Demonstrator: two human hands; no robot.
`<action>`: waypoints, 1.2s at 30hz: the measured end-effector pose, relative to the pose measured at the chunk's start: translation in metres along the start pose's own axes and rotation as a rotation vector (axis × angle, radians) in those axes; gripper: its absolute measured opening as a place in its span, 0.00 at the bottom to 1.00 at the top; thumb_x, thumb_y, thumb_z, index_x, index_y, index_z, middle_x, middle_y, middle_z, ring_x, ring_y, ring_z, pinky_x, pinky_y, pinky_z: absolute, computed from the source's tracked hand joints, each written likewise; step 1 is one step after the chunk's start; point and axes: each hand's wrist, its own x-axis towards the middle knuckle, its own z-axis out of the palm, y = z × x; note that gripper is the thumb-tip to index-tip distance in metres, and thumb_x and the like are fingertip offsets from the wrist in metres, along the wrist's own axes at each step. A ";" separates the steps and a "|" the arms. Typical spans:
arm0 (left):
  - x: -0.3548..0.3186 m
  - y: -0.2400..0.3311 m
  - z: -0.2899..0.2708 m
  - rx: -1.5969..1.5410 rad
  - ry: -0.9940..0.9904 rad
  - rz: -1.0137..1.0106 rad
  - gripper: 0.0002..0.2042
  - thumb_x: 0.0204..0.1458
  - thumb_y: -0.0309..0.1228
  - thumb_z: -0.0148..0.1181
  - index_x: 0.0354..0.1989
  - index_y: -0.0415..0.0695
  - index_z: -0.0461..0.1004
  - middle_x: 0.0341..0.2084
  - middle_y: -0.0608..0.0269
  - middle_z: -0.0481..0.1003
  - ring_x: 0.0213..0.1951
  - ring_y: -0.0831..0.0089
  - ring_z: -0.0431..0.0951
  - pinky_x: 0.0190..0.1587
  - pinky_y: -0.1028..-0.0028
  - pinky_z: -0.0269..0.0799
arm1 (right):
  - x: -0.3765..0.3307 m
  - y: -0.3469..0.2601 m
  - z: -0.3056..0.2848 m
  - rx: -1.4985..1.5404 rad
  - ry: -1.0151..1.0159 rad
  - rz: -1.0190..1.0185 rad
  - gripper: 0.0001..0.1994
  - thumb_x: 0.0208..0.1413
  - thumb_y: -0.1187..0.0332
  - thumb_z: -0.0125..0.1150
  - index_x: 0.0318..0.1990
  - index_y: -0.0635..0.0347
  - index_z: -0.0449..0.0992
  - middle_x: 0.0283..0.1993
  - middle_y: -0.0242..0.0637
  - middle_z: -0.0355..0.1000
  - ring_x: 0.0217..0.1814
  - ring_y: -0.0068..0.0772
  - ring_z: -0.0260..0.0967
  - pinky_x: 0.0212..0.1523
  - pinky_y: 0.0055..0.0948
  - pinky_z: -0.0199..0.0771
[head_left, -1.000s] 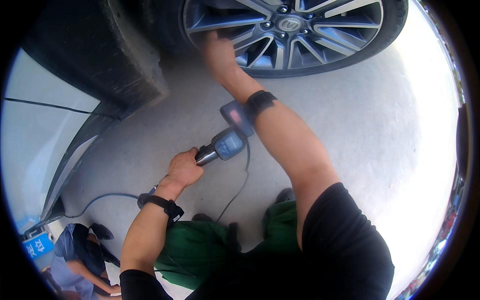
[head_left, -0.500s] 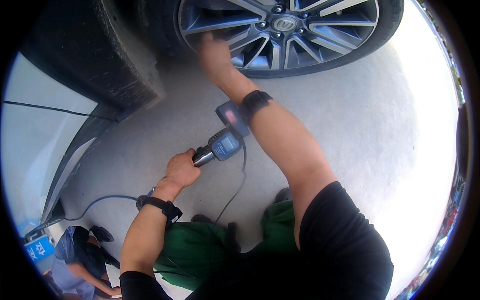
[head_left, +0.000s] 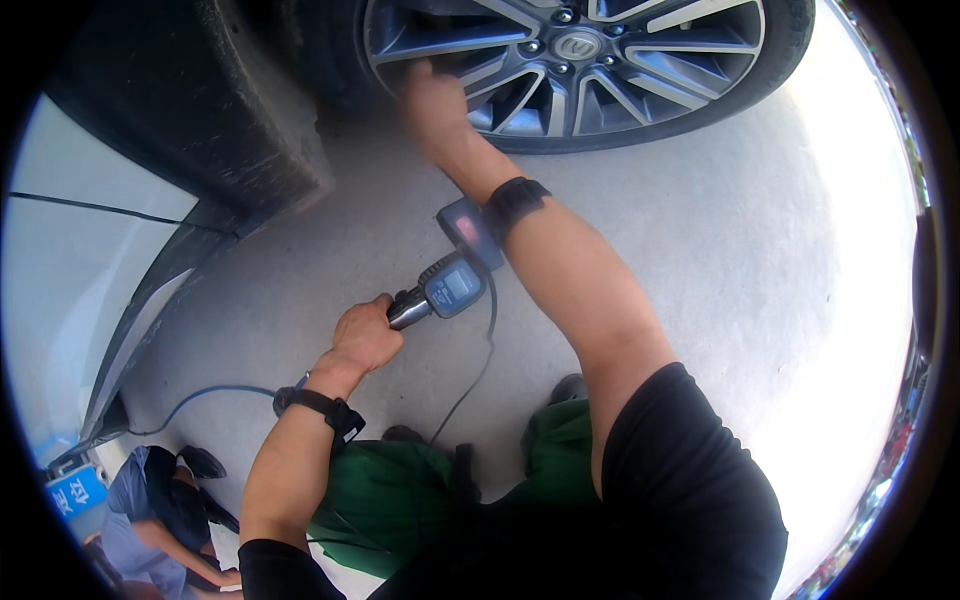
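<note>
My left hand (head_left: 366,337) is closed around the metal grip of a digital tyre inflator gauge (head_left: 452,288), which has a blue-edged screen face. A blue hose (head_left: 200,394) runs from near my left wrist toward the car. At the lower left of the alloy wheel (head_left: 548,95), my right hand (head_left: 438,105) reaches to the rim with its fingers drawn together. What those fingers pinch is hidden and slightly blurred. Beside my right wristband (head_left: 515,202) sits a dark box (head_left: 470,233) with a reddish window, just beyond the gauge.
The car's white body (head_left: 90,260) and dark, scuffed lower trim (head_left: 180,110) fill the left side. A thin cable (head_left: 480,375) hangs toward my shoes over the grey floor (head_left: 720,230). Another person (head_left: 165,520) crouches at the lower left, near a blue plate (head_left: 78,493).
The wheel and car sit slightly farther right in the picture. My right hand stays at the rim, and my left hand keeps hold of the gauge.
</note>
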 end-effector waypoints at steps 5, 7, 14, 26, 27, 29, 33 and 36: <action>0.000 -0.002 0.000 -0.010 -0.007 -0.009 0.22 0.43 0.25 0.51 0.51 0.39 0.74 0.39 0.39 0.79 0.46 0.45 0.78 0.51 0.57 0.72 | -0.001 -0.013 -0.005 1.035 0.056 0.403 0.20 0.64 0.55 0.48 0.38 0.68 0.74 0.29 0.46 0.77 0.33 0.47 0.77 0.33 0.38 0.74; 0.000 -0.001 0.000 -0.012 -0.008 -0.008 0.22 0.43 0.25 0.51 0.51 0.39 0.74 0.39 0.39 0.79 0.46 0.45 0.78 0.51 0.57 0.72 | -0.002 -0.017 -0.014 1.183 0.043 0.524 0.26 0.67 0.50 0.45 0.35 0.67 0.76 0.29 0.46 0.76 0.33 0.47 0.76 0.33 0.38 0.73; 0.000 -0.001 -0.001 -0.018 -0.014 -0.003 0.22 0.42 0.25 0.51 0.50 0.38 0.74 0.39 0.39 0.79 0.47 0.44 0.78 0.52 0.56 0.72 | -0.004 -0.008 0.011 1.219 0.194 0.310 0.24 0.67 0.50 0.46 0.35 0.65 0.74 0.25 0.42 0.73 0.25 0.44 0.72 0.26 0.38 0.71; 0.014 -0.037 0.022 -0.078 -0.039 -0.003 0.29 0.40 0.31 0.63 0.55 0.37 0.69 0.42 0.38 0.78 0.47 0.43 0.78 0.51 0.57 0.72 | 0.024 0.024 0.072 -0.292 0.116 -0.030 0.15 0.69 0.57 0.46 0.39 0.54 0.77 0.28 0.38 0.75 0.29 0.36 0.73 0.29 0.35 0.71; 0.015 -0.038 0.022 -0.079 -0.046 -0.009 0.29 0.40 0.31 0.63 0.55 0.37 0.69 0.42 0.38 0.78 0.47 0.43 0.78 0.51 0.57 0.72 | 0.026 0.021 0.073 -0.093 -0.012 0.018 0.15 0.69 0.59 0.44 0.42 0.55 0.77 0.29 0.37 0.76 0.31 0.37 0.74 0.30 0.36 0.72; 0.012 -0.041 0.022 -0.098 -0.035 -0.039 0.29 0.40 0.30 0.63 0.56 0.38 0.69 0.44 0.39 0.77 0.50 0.45 0.77 0.52 0.58 0.71 | 0.016 0.011 0.063 -0.501 0.016 -0.212 0.16 0.69 0.62 0.42 0.45 0.58 0.77 0.32 0.37 0.77 0.35 0.41 0.76 0.31 0.39 0.73; 0.013 -0.029 0.017 -0.100 -0.070 -0.033 0.30 0.40 0.30 0.63 0.56 0.39 0.69 0.45 0.39 0.77 0.51 0.45 0.76 0.53 0.58 0.70 | 0.022 0.023 0.057 -0.664 -0.091 -0.273 0.13 0.66 0.62 0.45 0.45 0.54 0.78 0.32 0.38 0.77 0.35 0.43 0.76 0.31 0.40 0.73; 0.008 -0.031 0.015 -0.128 -0.094 -0.067 0.29 0.40 0.30 0.64 0.56 0.39 0.69 0.45 0.39 0.77 0.51 0.45 0.76 0.53 0.58 0.70 | 0.013 0.011 0.036 -0.875 -0.106 -0.424 0.11 0.62 0.62 0.48 0.44 0.48 0.78 0.33 0.40 0.77 0.35 0.43 0.75 0.30 0.43 0.72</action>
